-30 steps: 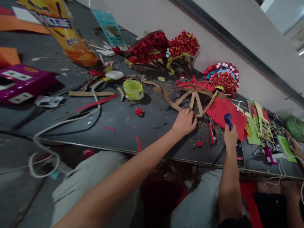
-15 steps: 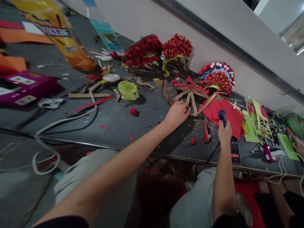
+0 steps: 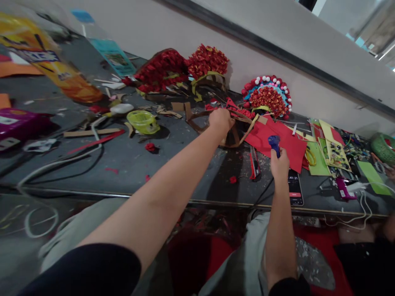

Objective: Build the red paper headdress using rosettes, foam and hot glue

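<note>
A brown cardboard frame (image 3: 237,133) with thin struts lies on the dark table, partly over a red sheet (image 3: 290,146). My left hand (image 3: 220,120) reaches over the middle of this frame with its fingers curled closed on the struts; the forearm hides some of it. My right hand (image 3: 280,162) is wrapped round a small blue glue gun (image 3: 274,144), held above the red sheet's near part. A box cutter (image 3: 254,163) with a red and black body lies between the two hands. Below the right hand is a phone (image 3: 295,189) with its screen lit.
Red flower-covered pieces (image 3: 207,61) and a fan-shaped headpiece (image 3: 268,98) lean along the wall. To the left are a yellow-green tape roll (image 3: 143,122), a bottle (image 3: 112,55), an orange snack bag (image 3: 58,70) and a white cable (image 3: 95,135). Green sheets (image 3: 375,177) and trinkets lie right.
My left hand has moved farther across the frame, from its near strut to its middle. The right hand still holds the glue gun. The whole view has shifted to the right.
</note>
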`<state>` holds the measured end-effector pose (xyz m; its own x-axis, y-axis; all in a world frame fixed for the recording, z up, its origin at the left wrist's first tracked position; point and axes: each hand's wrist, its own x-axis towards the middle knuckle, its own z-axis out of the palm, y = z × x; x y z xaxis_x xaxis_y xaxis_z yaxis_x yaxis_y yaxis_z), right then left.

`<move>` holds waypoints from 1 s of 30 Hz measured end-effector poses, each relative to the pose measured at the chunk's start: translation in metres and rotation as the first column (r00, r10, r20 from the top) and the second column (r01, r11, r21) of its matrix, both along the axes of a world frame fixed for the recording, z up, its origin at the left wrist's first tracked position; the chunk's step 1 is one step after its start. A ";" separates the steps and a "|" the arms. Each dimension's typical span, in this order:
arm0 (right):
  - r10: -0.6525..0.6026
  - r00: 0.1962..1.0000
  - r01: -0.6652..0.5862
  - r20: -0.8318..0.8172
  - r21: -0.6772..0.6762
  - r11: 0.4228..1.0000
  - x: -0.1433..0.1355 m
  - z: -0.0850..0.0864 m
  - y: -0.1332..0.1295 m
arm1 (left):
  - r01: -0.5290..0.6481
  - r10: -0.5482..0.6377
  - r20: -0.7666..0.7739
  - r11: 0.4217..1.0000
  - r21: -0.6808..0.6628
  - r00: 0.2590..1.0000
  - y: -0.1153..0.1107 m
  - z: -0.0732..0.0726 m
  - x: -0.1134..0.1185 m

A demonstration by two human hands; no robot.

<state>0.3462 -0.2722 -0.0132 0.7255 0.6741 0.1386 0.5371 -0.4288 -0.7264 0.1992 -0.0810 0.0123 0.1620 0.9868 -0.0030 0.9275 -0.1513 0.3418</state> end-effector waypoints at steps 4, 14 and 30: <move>0.020 1.000 -0.020 -0.013 0.022 1.000 -0.001 0.001 -0.002 | -0.037 0.037 -0.011 0.999 -0.024 0.999 0.008 -0.001 0.002; 0.054 0.998 -0.053 -0.039 0.034 0.998 -0.008 0.001 0.001 | -0.136 0.138 0.095 0.990 -0.025 0.986 0.008 -0.015 -0.001; 0.077 0.995 -0.076 -0.061 0.024 0.997 -0.009 0.003 0.001 | -0.041 0.023 0.112 0.986 0.161 0.994 -0.019 -0.008 -0.033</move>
